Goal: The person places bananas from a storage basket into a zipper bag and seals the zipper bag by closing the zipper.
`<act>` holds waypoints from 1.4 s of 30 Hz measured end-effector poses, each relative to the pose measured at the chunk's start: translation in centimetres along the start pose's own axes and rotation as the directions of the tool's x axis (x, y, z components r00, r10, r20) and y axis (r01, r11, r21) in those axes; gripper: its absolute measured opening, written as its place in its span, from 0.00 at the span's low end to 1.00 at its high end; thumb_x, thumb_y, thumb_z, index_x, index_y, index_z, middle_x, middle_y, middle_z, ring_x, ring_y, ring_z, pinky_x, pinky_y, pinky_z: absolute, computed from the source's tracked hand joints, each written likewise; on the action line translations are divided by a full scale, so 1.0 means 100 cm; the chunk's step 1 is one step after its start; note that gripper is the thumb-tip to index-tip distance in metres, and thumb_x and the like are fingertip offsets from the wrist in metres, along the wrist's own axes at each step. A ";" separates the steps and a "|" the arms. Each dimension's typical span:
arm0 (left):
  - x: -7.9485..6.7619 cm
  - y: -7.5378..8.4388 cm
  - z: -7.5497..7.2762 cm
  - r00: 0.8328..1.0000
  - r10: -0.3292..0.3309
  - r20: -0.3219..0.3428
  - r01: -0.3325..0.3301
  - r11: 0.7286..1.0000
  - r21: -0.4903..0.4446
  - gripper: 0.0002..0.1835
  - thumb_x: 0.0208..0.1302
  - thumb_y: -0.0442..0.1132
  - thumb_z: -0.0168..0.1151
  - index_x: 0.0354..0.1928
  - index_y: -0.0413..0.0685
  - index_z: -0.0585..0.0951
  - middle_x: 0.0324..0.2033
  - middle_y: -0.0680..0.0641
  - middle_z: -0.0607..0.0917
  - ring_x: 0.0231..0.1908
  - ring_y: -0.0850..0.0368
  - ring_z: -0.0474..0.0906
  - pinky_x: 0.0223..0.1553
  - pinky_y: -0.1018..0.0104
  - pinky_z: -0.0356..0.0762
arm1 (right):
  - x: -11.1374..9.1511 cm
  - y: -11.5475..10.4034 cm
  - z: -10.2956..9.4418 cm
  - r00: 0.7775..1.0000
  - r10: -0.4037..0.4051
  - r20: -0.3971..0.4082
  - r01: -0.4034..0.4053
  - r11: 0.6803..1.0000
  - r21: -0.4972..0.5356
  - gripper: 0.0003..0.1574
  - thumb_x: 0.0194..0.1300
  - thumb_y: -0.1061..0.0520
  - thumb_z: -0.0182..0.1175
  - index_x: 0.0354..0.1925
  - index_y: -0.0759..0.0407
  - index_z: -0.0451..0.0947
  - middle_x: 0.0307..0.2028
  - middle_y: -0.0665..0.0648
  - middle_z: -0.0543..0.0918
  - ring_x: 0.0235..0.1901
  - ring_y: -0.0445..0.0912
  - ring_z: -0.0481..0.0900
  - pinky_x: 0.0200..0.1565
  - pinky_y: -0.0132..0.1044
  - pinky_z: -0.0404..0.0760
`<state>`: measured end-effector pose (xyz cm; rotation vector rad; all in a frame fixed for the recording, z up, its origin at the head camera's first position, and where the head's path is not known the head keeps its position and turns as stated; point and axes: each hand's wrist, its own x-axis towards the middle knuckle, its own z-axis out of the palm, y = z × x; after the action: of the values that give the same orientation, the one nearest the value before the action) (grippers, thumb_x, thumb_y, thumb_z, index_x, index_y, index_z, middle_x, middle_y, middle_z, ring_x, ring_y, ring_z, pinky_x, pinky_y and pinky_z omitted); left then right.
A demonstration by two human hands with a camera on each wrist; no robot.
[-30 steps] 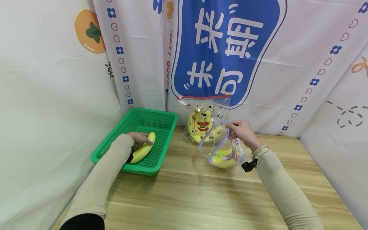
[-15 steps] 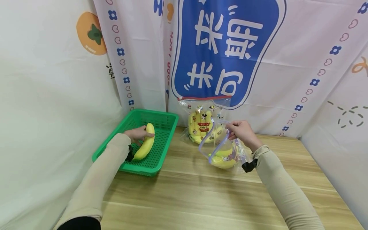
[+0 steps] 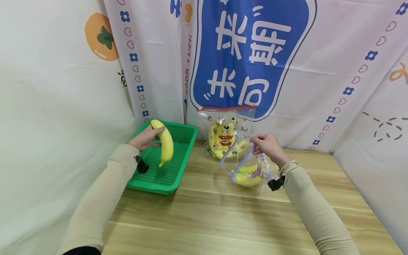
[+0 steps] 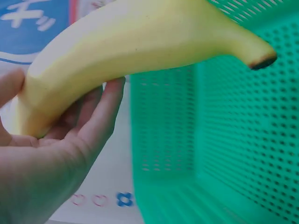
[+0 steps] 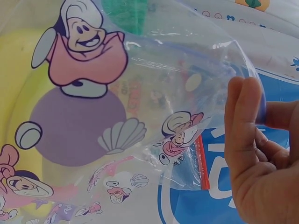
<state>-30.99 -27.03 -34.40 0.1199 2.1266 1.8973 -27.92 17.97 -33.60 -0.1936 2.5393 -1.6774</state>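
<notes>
My left hand (image 3: 146,137) grips a yellow banana (image 3: 167,147) near its upper end, above the green basket (image 3: 186,166). In the left wrist view, the fingers curl round one end of the banana (image 4: 140,42) and its stem end points away over the basket. With my right hand (image 3: 269,147) I pinch the rim of a clear zip bag (image 3: 245,161) with a purple edge, its mouth spread and facing left. Yellow bananas (image 3: 247,180) lie inside it. The right wrist view shows cartoon prints on the bag (image 5: 163,70) and the fingers (image 5: 245,107) at its edge.
Behind the purple-edged bag, a second zip bag (image 3: 223,136) with a red closure holds several bananas and leans against the printed cloth (image 3: 306,117). All stand on a wooden table (image 3: 223,219). A white cloth wall (image 3: 63,106) runs close along the left side.
My left hand has lifted the banana from the basket floor, and the banana has swung from a slant to nearly upright. My right hand and both bags have stayed in place.
</notes>
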 end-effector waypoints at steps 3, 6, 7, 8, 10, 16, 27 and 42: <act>-0.008 0.015 0.008 0.999 0.034 -0.020 -0.035 0.998 -0.049 0.17 0.74 0.44 0.45 0.57 0.47 0.56 0.49 0.42 0.66 0.44 0.48 0.71 0.57 0.39 0.64 | 0.000 0.000 0.000 1.000 0.000 0.002 0.000 1.000 0.002 0.20 0.69 0.55 0.53 0.44 0.74 0.78 0.22 0.56 0.80 0.19 0.41 0.79 0.31 0.41 0.83; -0.011 0.023 0.017 0.996 0.065 -0.054 -0.069 0.995 -0.072 0.17 0.74 0.43 0.46 0.57 0.49 0.56 0.49 0.43 0.66 0.45 0.49 0.71 0.57 0.42 0.66 | 0.000 -0.001 0.001 1.000 -0.002 0.002 0.002 1.000 -0.001 0.20 0.69 0.55 0.53 0.44 0.74 0.78 0.21 0.56 0.80 0.19 0.41 0.78 0.31 0.41 0.83; -0.011 0.024 0.020 0.995 0.075 -0.065 -0.080 0.994 -0.073 0.18 0.74 0.43 0.46 0.57 0.48 0.56 0.49 0.43 0.66 0.46 0.49 0.71 0.57 0.42 0.66 | 0.000 -0.001 0.001 1.000 -0.003 0.001 0.003 1.000 0.000 0.20 0.69 0.55 0.53 0.44 0.74 0.78 0.21 0.56 0.79 0.18 0.41 0.78 0.31 0.41 0.83; -0.011 0.026 0.024 0.993 0.085 -0.078 -0.091 0.993 -0.074 0.19 0.73 0.43 0.47 0.58 0.46 0.55 0.49 0.43 0.66 0.46 0.48 0.71 0.57 0.43 0.66 | 0.000 -0.001 0.001 1.000 -0.004 0.001 0.004 1.000 0.000 0.20 0.70 0.55 0.53 0.44 0.74 0.77 0.21 0.55 0.79 0.18 0.41 0.78 0.31 0.41 0.83; -0.010 0.027 0.032 0.989 0.099 -0.110 -0.110 0.990 -0.094 0.21 0.73 0.42 0.49 0.59 0.45 0.55 0.49 0.43 0.67 0.47 0.48 0.71 0.57 0.43 0.66 | 0.000 -0.001 0.002 1.000 -0.006 0.000 0.006 1.000 0.002 0.20 0.69 0.55 0.53 0.43 0.74 0.78 0.20 0.55 0.79 0.18 0.41 0.78 0.31 0.42 0.83; -0.014 0.028 0.062 0.973 0.123 -0.193 -0.155 0.974 -0.164 0.25 0.71 0.40 0.52 0.61 0.45 0.53 0.48 0.43 0.69 0.46 0.49 0.73 0.56 0.43 0.68 | 0.000 0.000 0.002 1.000 -0.009 0.000 0.009 1.000 -0.004 0.20 0.70 0.55 0.53 0.43 0.74 0.78 0.20 0.55 0.79 0.18 0.41 0.78 0.36 0.49 0.82; -0.021 0.027 0.122 0.972 0.109 -0.207 -0.163 0.950 -0.267 0.22 0.75 0.44 0.43 0.64 0.44 0.53 0.55 0.38 0.66 0.55 0.39 0.68 0.54 0.42 0.69 | -0.002 -0.001 0.001 1.000 0.006 -0.008 -0.006 1.000 0.006 0.20 0.69 0.55 0.53 0.44 0.74 0.77 0.20 0.55 0.79 0.18 0.41 0.78 0.32 0.43 0.83; -0.021 0.002 0.183 0.942 0.180 -0.281 -0.273 0.901 -0.337 0.19 0.72 0.37 0.49 0.60 0.39 0.60 0.48 0.39 0.73 0.44 0.51 0.76 0.54 0.54 0.73 | -0.006 -0.002 0.003 1.000 0.007 0.002 -0.008 1.000 0.008 0.21 0.69 0.55 0.54 0.44 0.75 0.77 0.20 0.55 0.79 0.18 0.40 0.78 0.32 0.41 0.83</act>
<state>-24.14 -9.97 -35.57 0.0599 1.9155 2.5406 -27.27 17.77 -33.56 -0.1851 2.5282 -1.6830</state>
